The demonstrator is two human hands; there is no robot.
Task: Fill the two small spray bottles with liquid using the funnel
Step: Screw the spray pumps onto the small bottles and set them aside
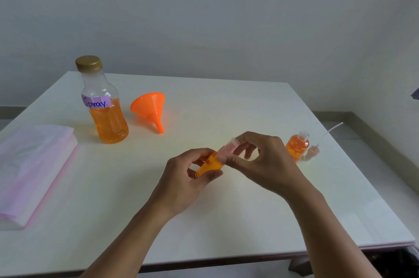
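Observation:
My left hand (183, 178) holds a small spray bottle (209, 164) full of orange liquid, tilted above the table's middle. My right hand (260, 162) pinches the clear spray top (230, 145) at that bottle's neck. A second small bottle (297, 146), filled with orange liquid and uncapped, stands at the right. Its spray head with a long thin tube (317, 146) lies beside it. The orange funnel (150, 109) lies on its side at the back. The big bottle labelled "Spray" (104, 105) stands capped at the back left, half full of orange liquid.
A pink-edged plastic bag (34, 164) lies flat at the left of the white table (204, 221). The table's front edge runs just below my forearms, and its right edge passes close behind the uncapped bottle.

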